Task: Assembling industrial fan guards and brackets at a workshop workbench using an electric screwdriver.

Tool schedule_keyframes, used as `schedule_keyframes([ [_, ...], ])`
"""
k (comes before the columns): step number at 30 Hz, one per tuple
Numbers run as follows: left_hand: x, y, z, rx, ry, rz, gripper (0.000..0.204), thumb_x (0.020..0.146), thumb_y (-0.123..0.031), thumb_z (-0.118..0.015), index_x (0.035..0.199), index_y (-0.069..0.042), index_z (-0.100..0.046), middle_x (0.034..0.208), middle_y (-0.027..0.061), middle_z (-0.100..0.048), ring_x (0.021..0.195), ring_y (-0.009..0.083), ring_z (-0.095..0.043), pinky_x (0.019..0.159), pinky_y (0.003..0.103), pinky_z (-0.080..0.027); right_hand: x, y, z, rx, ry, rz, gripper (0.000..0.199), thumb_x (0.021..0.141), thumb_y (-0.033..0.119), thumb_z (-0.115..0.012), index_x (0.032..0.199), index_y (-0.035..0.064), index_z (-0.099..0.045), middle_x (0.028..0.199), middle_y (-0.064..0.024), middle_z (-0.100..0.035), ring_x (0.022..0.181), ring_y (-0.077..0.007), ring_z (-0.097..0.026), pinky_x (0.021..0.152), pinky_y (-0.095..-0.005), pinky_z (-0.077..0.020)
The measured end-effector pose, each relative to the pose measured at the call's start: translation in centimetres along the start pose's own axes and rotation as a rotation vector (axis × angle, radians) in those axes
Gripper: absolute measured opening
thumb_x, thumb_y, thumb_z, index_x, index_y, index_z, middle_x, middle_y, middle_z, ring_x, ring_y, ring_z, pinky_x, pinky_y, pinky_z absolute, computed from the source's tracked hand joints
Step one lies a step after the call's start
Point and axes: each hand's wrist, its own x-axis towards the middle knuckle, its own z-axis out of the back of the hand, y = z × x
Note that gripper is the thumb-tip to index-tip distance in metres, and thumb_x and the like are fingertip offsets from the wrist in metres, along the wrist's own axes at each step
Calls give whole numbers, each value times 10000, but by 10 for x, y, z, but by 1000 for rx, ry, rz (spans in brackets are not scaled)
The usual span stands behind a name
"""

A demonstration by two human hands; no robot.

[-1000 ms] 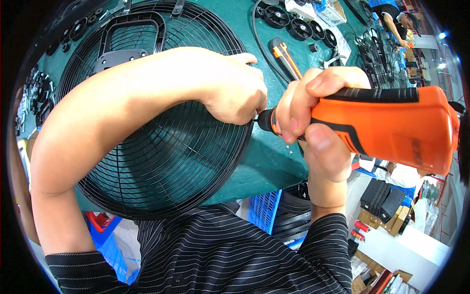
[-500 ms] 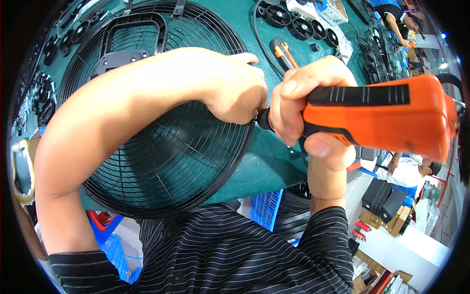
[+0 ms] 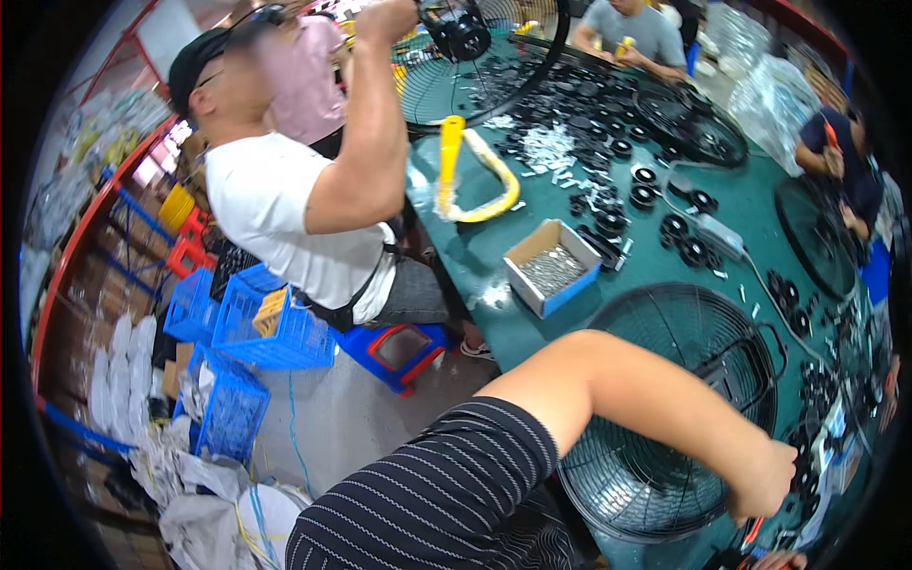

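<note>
A round black wire fan guard lies flat on the green table in front of me. My left arm reaches across it, and my left hand is closed over the guard's near right rim. Just below that hand a sliver of an orange tool shows. Only a small piece of my right hand appears at the bottom edge, and its grip is hidden.
A person in a white shirt sits on a blue stool to my left, lifting another fan guard. A cardboard box of screws, a yellow loop and several black round parts lie on the table. Blue crates stand on the floor.
The view has swung left and up, away from my hands. The orange power screwdriver and my right hand have dropped almost out of the picture. My left hand stays on the guard.
</note>
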Motion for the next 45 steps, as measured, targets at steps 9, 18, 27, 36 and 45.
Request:
schedule_keyframes([
  [9, -225, -98, -66, -273, -664, 452, 946, 566, -518, -838, 1276, 37, -550, 1428, 297, -422, 1400, 480, -315, 1166, 654, -149, -39, -16, -55, -147, -551, 92, 125, 843, 61, -636, 890, 32, -523, 616, -87, -549, 460, -174, -493, 411, -249, -410],
  [18, -254, -110, -100, -405, -689, 512, 1018, 537, -478, -863, 1332, 47, -504, 1472, 288, -380, 1424, 452, -291, 1170, 669, -131, -45, -27, -60, -325, -695, 136, 146, 821, 56, -608, 693, 55, -536, 589, -58, -529, 489, -176, -504, 424, -299, -403],
  [27, -255, -110, -106, -348, -667, 427, 972, 518, -435, -873, 1293, 32, -516, 1399, 277, -431, 1397, 437, -329, 1173, 679, -128, -47, -19, -72, -349, -829, 13, 129, 859, 123, -620, 757, 91, -549, 580, -4, -493, 446, -119, -454, 394, -258, -352],
  [36, -272, -78, -95, -410, -645, 434, 844, 552, -383, -880, 1256, -29, -579, 1392, 234, -447, 1396, 422, -316, 1187, 653, -108, -57, -19, -67, -260, -852, -16, 150, 889, 121, -613, 1026, 86, -566, 571, 15, -450, 418, -90, -402, 374, -235, -313],
  [45, -272, -76, -87, -356, -586, 450, 839, 546, -400, -891, 1221, -15, -574, 1377, 235, -451, 1397, 411, -317, 1183, 648, -120, -75, -62, 24, 457, 59, 571, 180, 882, 95, -629, 1024, 24, -543, 642, -58, -533, 522, -149, -509, 461, -271, -406],
])
